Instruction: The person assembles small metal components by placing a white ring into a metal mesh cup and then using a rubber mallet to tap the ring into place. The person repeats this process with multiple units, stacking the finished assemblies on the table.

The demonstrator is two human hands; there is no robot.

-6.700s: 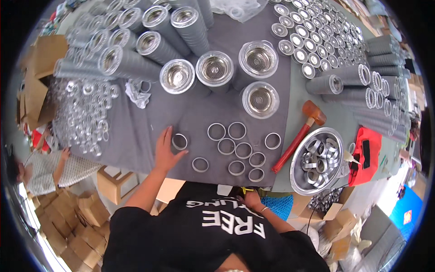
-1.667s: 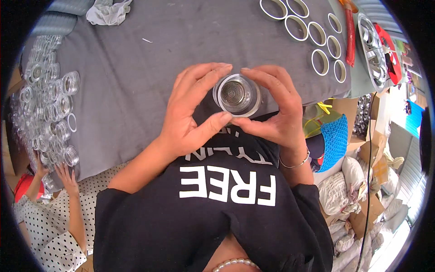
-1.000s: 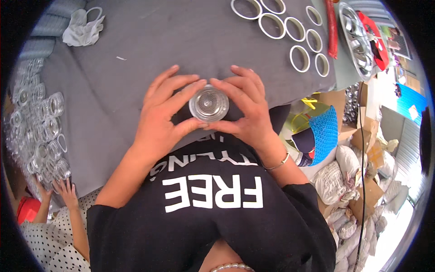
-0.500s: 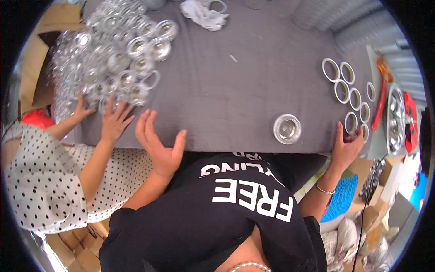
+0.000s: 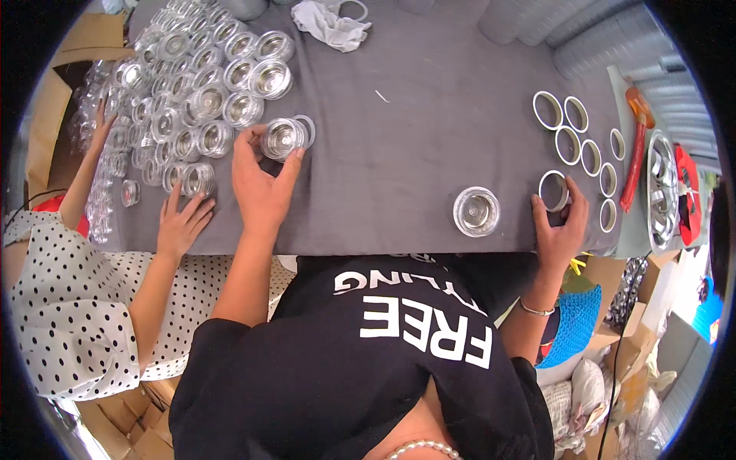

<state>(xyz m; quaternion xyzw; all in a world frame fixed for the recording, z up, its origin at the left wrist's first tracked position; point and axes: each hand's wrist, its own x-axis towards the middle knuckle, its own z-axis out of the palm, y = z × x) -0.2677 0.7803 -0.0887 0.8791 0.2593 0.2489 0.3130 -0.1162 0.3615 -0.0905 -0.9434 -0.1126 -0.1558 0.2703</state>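
My left hand (image 5: 262, 184) grips a clear round jar (image 5: 281, 139) at the front right of a spread of similar clear jars (image 5: 211, 101). A clear ring (image 5: 310, 129) shows just behind the held jar. Over on the right, my right hand (image 5: 563, 228) has thumb and fingers on either side of a white-edged ring (image 5: 541, 189), which stands apart from the several other rings (image 5: 535, 110) lying behind it. Between my hands, nearer the right one, a single clear jar (image 5: 476, 211) sits by the table's front edge.
At my left, another person's hand (image 5: 182, 228) touches the near jars; their other hand (image 5: 101, 129) reaches along the far-left side. A white cloth (image 5: 330, 27) lies at the back of the grey-covered table (image 5: 399, 153). A red-handled tool (image 5: 633, 169) and metal tray (image 5: 661, 192) are far right.
My left hand has moved forward and taken hold of a jar. My right hand has shifted left with a ring, away from the group. The other person's hands have moved apart.
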